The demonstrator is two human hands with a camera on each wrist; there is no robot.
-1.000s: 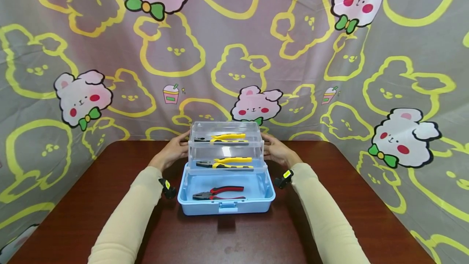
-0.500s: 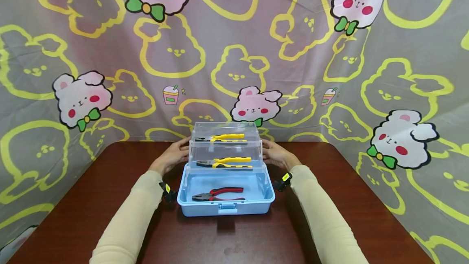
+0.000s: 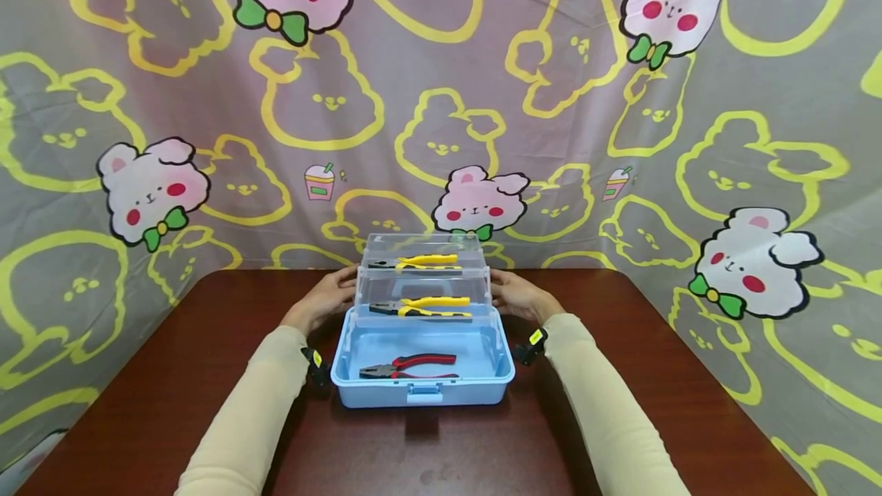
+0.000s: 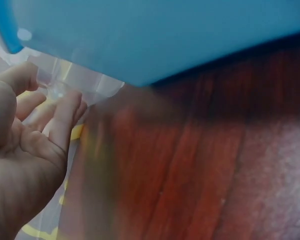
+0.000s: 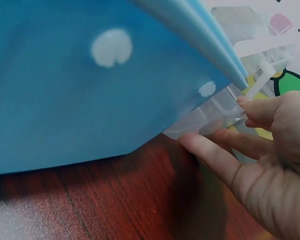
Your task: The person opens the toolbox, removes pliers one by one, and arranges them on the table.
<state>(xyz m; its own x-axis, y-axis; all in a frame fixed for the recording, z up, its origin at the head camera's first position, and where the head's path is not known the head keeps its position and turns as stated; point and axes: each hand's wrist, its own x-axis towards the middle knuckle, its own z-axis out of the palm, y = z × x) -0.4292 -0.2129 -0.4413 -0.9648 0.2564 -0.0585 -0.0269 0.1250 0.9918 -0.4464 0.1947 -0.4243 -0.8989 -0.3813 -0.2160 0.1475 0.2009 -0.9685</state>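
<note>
Reading from left: left hand (image 3: 324,298), left of centre, grips what looks like the clear lid (image 4: 104,86) behind the box, thumb and fingers bracketing its end. Blue toolbox (image 3: 365,395), lower centre, stands opened, latch (image 3: 424,395) facing the bottom of frame. Red-handled pliers (image 3: 423,360) lie in its base. Above, two clear trays (image 3: 475,287) step back, each with yellow pliers, lower pair (image 3: 436,301) and upper pair (image 3: 434,259). Right hand (image 3: 517,297), right of centre, seems to grip the lid's other end; some fingers hidden.

Risks, judged: uneven pull between hands could twist the lid or bind the trays; a quick swing could slide the pliers; right thumb, near a white hinge arm (image 5: 261,80), might get nipped.

Edges: table (image 3: 186,343) has elbow room far left; good space below the box, toward bottom of frame; tight behind, patterned cloth (image 3: 572,98) close at the back edge; similar room far right.
</note>
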